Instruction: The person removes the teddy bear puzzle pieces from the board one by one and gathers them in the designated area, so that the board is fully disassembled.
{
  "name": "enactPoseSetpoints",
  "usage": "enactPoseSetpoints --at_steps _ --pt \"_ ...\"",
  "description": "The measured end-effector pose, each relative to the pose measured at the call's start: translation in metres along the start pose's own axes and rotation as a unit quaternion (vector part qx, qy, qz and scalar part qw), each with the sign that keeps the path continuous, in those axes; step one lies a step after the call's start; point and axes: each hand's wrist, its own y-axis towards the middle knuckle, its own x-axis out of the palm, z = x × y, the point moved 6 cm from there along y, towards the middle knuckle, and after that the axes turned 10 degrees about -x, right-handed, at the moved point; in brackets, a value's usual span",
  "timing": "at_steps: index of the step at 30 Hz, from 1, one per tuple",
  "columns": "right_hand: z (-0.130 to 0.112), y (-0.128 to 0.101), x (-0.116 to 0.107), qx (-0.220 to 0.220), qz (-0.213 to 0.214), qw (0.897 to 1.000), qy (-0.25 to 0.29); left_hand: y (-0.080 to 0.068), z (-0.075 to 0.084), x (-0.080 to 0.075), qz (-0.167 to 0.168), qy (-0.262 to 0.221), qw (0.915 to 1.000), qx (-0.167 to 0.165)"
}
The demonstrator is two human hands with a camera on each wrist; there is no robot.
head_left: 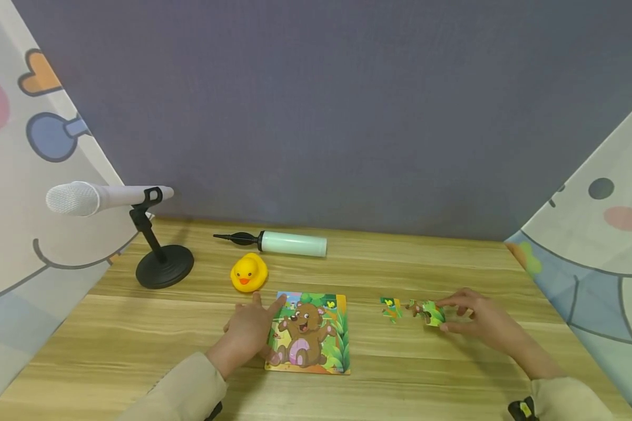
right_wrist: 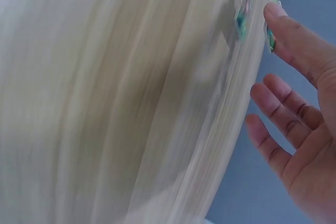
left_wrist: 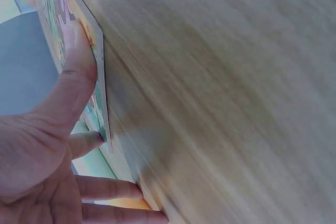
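Note:
A bear jigsaw board (head_left: 311,334) lies flat near the front middle of the wooden table (head_left: 432,374). My left hand (head_left: 253,328) rests on the board's left edge with straight fingers. In the left wrist view the thumb (left_wrist: 79,72) lies on the board's face (left_wrist: 58,9) and a fingertip touches its edge. To the right, my right hand (head_left: 453,314) pinches a green puzzle piece (head_left: 433,313) between thumb and forefinger at table level. Another loose piece (head_left: 391,309) lies just left of it. The right wrist view is blurred and shows my thumb tip (right_wrist: 278,22) beside the piece (right_wrist: 270,39).
A yellow rubber duck (head_left: 248,272) sits just behind the board. Behind the duck lies a pale green hand pump (head_left: 287,242). A white microphone (head_left: 92,197) on a black stand (head_left: 163,266) is at the back left. Printed cloth hangs along both table sides.

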Motion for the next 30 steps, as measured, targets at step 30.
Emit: enactPoseSetpoints --at_steps 30 --pt "0.049 -0.007 -0.005 0.054 -0.056 0.997 -0.026 0.000 0.001 -0.001 0.003 0.000 1.0000 0.006"
